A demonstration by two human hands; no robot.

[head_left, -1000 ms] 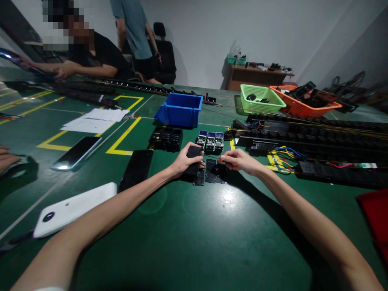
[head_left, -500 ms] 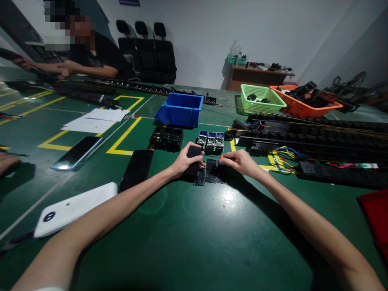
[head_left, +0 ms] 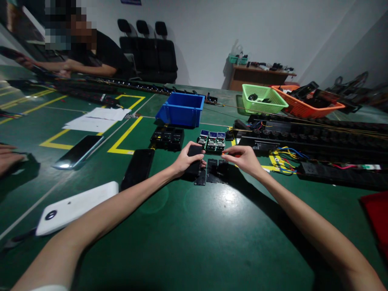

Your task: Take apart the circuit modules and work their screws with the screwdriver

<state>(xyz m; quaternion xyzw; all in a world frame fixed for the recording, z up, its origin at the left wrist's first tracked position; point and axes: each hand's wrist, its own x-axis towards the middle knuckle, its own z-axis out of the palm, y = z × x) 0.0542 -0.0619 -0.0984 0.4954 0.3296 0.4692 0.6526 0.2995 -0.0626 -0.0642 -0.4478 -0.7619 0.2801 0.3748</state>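
Note:
My left hand [head_left: 179,161] is wrapped around a black rectangular case [head_left: 193,162], held on edge above the table. Between the thumb and fingertips of my right hand [head_left: 245,158] is a small orange piece [head_left: 223,154], too small to identify. Just under my hands lie flat black plates [head_left: 212,171], partly in shadow. Beyond my fingertips sits a row of green circuit boards [head_left: 213,142] with blue-faced parts on top. To their left rests a black multi-part module [head_left: 167,138].
A blue bin [head_left: 184,110] stands behind the boards. Green [head_left: 263,106] and orange baskets [head_left: 309,107] are at the back right, near long black assemblies [head_left: 318,139] with loose wires. Phones, including a white one [head_left: 79,206], lie left. A co-worker [head_left: 100,56] sits across; another person's hand [head_left: 9,157] is at the left edge.
My right hand has risen slightly from the black plates, still pinching the orange piece. My left hand keeps its hold on the case. The other person's hand at the left edge has shifted.

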